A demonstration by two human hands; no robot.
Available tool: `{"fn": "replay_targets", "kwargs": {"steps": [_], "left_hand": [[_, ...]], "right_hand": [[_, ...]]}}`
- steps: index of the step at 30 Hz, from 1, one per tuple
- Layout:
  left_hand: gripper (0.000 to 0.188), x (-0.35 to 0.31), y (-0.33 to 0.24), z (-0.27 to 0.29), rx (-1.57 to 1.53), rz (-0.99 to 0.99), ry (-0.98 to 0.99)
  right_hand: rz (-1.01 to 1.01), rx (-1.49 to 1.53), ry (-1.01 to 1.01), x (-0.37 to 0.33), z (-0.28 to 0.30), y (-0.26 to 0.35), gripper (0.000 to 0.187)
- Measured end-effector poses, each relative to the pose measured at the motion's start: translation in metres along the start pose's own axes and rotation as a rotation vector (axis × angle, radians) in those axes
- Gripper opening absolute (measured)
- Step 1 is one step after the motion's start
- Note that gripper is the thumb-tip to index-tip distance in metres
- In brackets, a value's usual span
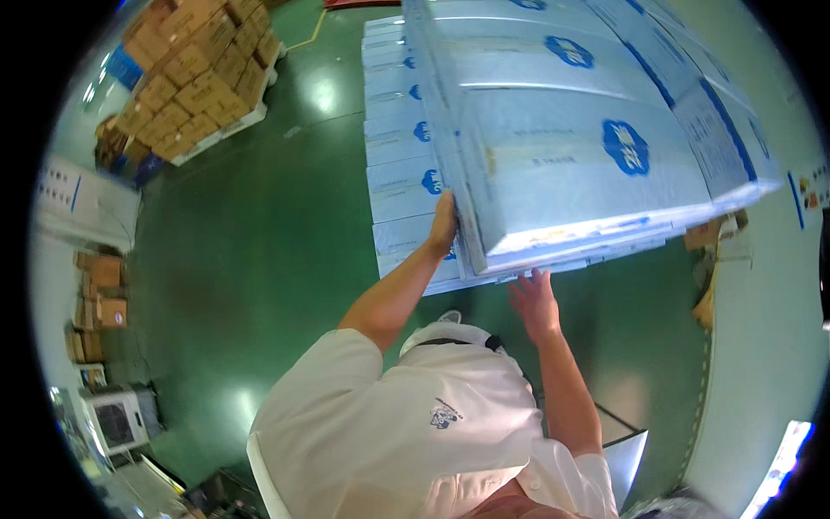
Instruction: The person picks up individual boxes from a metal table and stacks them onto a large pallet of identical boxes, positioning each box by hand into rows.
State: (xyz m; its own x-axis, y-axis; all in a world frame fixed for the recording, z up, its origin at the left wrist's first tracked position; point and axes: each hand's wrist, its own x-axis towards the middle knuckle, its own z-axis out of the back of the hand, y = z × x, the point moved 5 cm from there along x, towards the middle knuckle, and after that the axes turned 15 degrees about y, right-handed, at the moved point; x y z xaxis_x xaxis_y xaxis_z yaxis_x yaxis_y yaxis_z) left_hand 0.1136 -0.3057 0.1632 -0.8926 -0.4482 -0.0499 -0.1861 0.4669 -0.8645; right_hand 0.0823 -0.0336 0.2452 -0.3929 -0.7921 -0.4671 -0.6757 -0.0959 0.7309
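Observation:
Light blue cartons point(553, 173) with dark blue emblems stand stacked high in front of me, their near edge close to my body. My left hand point(443, 227) lies against the left side of the nearest carton, its visible fingers stretched upward along the wall; the rest of them are hidden. Just below the stack's lower near edge, my right hand point(536, 304) has its fingers spread, with the fingertips at or close to that edge. Whether they touch it I cannot tell. More light blue cartons point(402, 186) show lower down, left of the top ones.
Brown cartons point(203, 91) are piled on a white pallet point(220, 134) at the far left. Smaller brown boxes point(108, 285) and a white appliance with a dark grille point(114, 424) stand along the left wall. The floor point(251, 259) is green; a pale wall point(765, 294) runs along the right.

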Motion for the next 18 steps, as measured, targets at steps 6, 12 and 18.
{"fn": "replay_targets", "kwargs": {"steps": [6,12,18], "left_hand": [[0.056,0.001,-0.026,0.005,0.574,-0.038,-0.325],[0.043,0.003,-0.036,0.018,0.907,-0.248,-0.422],[0.043,0.004,-0.037,0.03,0.869,-0.188,-0.283]], "right_hand": [[-0.067,-0.026,0.006,0.025,-0.003,-0.011,0.086],[-0.07,0.151,-0.022,0.036,-0.028,-0.02,0.089],[-0.514,-3.192,-0.27,0.059,-0.014,-0.04,0.081]]}}
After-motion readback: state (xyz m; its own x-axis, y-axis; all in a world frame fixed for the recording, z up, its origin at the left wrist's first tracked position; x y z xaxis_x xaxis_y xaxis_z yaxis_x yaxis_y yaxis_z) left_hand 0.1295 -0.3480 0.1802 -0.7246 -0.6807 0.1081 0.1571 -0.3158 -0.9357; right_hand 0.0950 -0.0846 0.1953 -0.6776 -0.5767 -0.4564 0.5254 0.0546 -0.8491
